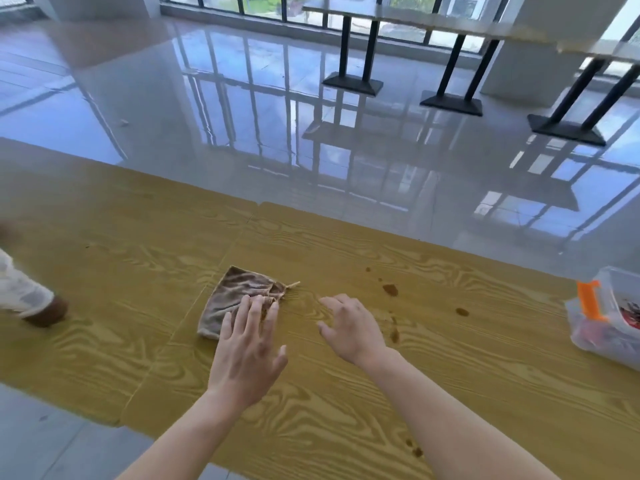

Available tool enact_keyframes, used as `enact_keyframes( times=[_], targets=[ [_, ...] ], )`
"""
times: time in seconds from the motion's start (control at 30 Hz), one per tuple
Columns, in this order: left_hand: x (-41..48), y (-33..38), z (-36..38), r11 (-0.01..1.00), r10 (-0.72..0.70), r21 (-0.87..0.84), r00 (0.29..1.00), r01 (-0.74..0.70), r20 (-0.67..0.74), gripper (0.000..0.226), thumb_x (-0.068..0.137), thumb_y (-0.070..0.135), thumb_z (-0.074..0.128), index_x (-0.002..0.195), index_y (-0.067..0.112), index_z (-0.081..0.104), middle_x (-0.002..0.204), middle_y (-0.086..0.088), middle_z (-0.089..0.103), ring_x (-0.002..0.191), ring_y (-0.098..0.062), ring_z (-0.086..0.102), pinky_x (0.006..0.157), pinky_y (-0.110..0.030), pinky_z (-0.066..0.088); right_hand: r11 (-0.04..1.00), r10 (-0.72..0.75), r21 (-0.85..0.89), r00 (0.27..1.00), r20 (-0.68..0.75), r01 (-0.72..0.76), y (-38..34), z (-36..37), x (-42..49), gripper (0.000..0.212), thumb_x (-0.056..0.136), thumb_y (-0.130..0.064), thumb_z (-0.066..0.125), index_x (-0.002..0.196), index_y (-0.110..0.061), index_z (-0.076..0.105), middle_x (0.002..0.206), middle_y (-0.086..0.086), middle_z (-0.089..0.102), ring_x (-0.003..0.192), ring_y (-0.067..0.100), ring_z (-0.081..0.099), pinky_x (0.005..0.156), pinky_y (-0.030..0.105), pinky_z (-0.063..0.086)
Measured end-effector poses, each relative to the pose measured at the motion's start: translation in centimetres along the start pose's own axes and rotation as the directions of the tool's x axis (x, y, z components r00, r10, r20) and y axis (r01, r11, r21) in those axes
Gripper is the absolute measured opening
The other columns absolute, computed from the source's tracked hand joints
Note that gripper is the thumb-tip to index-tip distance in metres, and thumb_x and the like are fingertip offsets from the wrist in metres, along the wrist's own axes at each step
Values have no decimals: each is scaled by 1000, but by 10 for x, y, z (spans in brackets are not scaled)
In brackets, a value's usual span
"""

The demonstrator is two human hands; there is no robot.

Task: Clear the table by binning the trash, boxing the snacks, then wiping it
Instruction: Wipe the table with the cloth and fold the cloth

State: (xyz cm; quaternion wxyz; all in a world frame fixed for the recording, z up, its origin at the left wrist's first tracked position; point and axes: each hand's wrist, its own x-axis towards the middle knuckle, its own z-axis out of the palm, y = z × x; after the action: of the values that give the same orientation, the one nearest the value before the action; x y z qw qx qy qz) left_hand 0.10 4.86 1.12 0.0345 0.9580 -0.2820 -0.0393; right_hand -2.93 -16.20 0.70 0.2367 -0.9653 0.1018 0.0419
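Note:
A brown cloth (235, 296) lies flat on the yellow wood-grain table (450, 358). My left hand (247, 348) hovers over the cloth's near right corner with fingers straight and spread; whether they touch it I cannot tell. My right hand (349, 329) is just right of the cloth, fingers relaxed and slightly bent, holding nothing. Brown spill spots (390, 289) dot the table to the right of my right hand. A clear plastic box (613, 313) with an orange clip holds snack packets at the table's right edge.
At the left edge another person's white sleeve and hand (31, 299) rest on the table. Beyond the table's far edge is a glossy tiled floor with black-legged tables (450, 102) near the windows.

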Motion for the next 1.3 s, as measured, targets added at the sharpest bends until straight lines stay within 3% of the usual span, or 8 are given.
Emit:
enact_keyframes(
  times=[0.17, 0.3, 0.5, 0.77, 0.9, 1.03, 1.17, 1.3],
  targets=[
    [-27, -51, 51, 1000, -8, -26, 1000, 9, 22, 71, 86, 49, 41, 144, 7, 46, 150, -21, 43, 145, -38, 31, 110, -61, 37, 972, -234, 15, 963, 131, 234, -55, 63, 67, 54, 101, -29, 51, 152, -26, 35, 161, 2, 30, 148, 26, 21, 123, 37, 16],
    [-40, -72, 81, 998, -30, -65, 999, 28, -27, 78, 96, 60, 15, 143, 7, 47, 150, -20, 44, 143, -36, 36, 108, -59, 39, 919, -311, -148, 902, 299, 366, -72, 109, 97, 56, 100, -58, 38, 153, -48, 19, 168, -7, 4, 154, 21, -6, 125, 43, -1],
    [-26, -75, 89, 987, -6, -159, 996, -8, -85, 78, 97, 60, 17, 145, 5, 43, 152, -20, 40, 143, -37, 36, 103, -59, 44, 979, -184, -74, 980, 82, 190, -47, 123, 71, 45, 92, -48, 57, 135, -36, 51, 161, 2, 28, 152, 28, 14, 124, 47, 10],
    [-11, -72, 106, 966, -17, -258, 998, 3, -52, 65, 92, 48, 32, 148, 16, 40, 154, -12, 40, 144, -30, 35, 109, -58, 39, 999, -43, -14, 999, 26, 43, 5, 94, -29, 34, 85, -33, 55, 116, -21, 62, 153, 1, 42, 150, 26, 22, 122, 45, 20],
    [-7, -62, 115, 983, 25, -180, 1000, -26, -11, 64, 93, 49, 29, 149, 20, 40, 155, -13, 38, 147, -34, 26, 116, -64, 21, 998, 39, -39, 998, -53, -41, 16, 94, -85, 29, 69, -27, 51, 95, -18, 58, 124, -5, 54, 129, 18, 43, 119, 45, 24],
    [-4, -32, 120, 984, 105, -146, 994, -98, 41, 68, 91, 60, 26, 152, 31, 34, 161, -12, 27, 152, -32, 11, 118, -66, 8, 975, 209, 86, 976, -67, -203, 19, 93, -96, 72, 74, -49, 48, 144, -42, 35, 137, -8, 38, 132, 15, 33, 123, 35, 7],
    [-11, 1, 129, 987, 123, -114, 991, -117, 50, 68, 92, 60, 22, 152, 30, 34, 162, -14, 24, 152, -34, 9, 117, -66, 6, 975, 172, -136, 985, -32, -175, 14, 120, -101, 70, 94, -70, 25, 156, -40, 14, 167, 0, -5, 152, 22, -10, 123, 49, -2],
    [-19, 0, 139, 978, 97, -183, 995, -100, -25, 61, 96, 56, 20, 149, 34, 39, 162, -7, 27, 152, -27, 11, 120, -60, 6, 974, 93, -194, 987, -132, -118, 28, 126, -139, 53, 102, -48, 35, 151, -28, 38, 165, 6, 24, 153, 28, 14, 122, 50, 16]
  ],
)
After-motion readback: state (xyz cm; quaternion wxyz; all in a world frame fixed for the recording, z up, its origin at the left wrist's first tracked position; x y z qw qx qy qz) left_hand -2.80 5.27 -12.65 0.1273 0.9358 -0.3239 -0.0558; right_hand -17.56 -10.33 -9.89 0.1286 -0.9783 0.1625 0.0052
